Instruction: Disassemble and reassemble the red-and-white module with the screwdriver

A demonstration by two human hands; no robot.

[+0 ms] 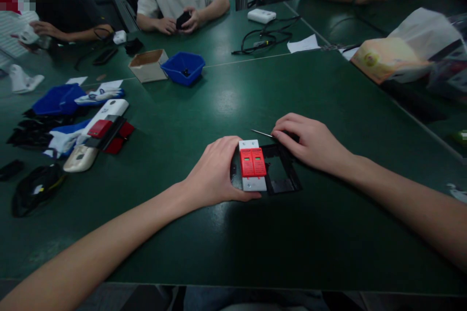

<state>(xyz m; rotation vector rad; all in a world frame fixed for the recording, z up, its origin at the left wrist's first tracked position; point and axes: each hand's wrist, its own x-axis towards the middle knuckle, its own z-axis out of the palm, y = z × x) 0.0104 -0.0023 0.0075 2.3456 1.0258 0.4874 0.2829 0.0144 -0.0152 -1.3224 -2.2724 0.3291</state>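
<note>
My left hand [215, 170] wraps around the left side of a red and grey two-pole surge protector module [253, 163], thumb at its near end and fingers at its far end. The module has two small green windows and stands over the left part of a black plastic frame [297, 184] on the table. To the right, my right hand [310, 138] is closed beside the frame's far right corner. From its fingertips a thin metal shaft [261, 132], like a screwdriver's, points left; the handle is mostly hidden in the hand.
The green table [233, 248] carries a cardboard box [149, 70], a blue bin [184, 70] with small dark parts, and black cables [262, 41]. Gloves, a white power strip [109, 114] and a coiled cable [38, 189] lie left. Plastic bags [404, 53] lie right. Several people sit opposite.
</note>
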